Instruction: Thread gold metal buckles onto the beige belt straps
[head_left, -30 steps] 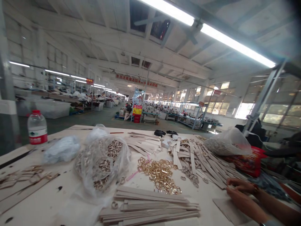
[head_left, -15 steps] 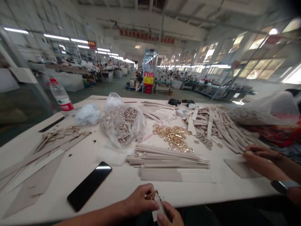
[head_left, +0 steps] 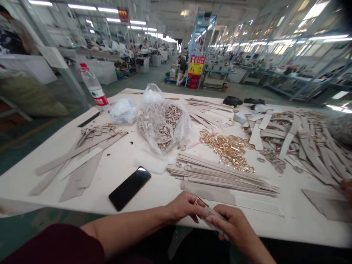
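Left hand (head_left: 185, 207) and right hand (head_left: 229, 223) pinching a pale strap (head_left: 213, 218) with a gold buckle (head_left: 200, 201) at the surface (head_left: 132, 156) edge, stacked straps (head_left: 220, 176) just beyond, black phone (head_left: 129, 188) to the left

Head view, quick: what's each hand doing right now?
Left hand: closed, holding a beige strap fitted with a gold buckle.
Right hand: closed, holding the same strap.
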Demonstrator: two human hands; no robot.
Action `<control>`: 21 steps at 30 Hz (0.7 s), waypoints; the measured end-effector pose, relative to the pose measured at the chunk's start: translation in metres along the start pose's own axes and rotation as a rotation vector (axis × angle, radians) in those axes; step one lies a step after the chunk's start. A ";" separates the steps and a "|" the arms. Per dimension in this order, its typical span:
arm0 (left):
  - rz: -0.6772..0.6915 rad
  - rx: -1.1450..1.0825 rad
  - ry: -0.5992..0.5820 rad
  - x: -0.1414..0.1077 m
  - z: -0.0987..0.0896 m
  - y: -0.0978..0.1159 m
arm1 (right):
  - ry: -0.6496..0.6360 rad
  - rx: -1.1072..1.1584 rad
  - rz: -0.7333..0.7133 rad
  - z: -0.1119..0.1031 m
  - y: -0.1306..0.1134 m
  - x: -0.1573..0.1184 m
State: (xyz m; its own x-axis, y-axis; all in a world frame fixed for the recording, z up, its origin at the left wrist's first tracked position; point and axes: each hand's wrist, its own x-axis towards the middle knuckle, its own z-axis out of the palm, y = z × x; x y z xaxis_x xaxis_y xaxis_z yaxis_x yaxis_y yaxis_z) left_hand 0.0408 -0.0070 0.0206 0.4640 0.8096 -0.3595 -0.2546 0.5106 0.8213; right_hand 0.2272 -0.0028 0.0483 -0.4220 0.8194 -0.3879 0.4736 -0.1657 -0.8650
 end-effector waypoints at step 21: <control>0.205 0.246 0.359 0.020 -0.069 -0.024 | 0.315 -0.862 -0.246 0.065 -0.051 0.194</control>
State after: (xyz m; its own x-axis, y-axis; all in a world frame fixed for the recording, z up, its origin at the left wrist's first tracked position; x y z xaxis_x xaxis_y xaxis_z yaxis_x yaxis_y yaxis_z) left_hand -0.0023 0.0171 -0.0375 0.0920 0.9575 -0.2735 -0.0824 0.2810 0.9561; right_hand 0.0709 0.1289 -0.0036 -0.4172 0.9087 -0.0134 0.8598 0.3899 -0.3297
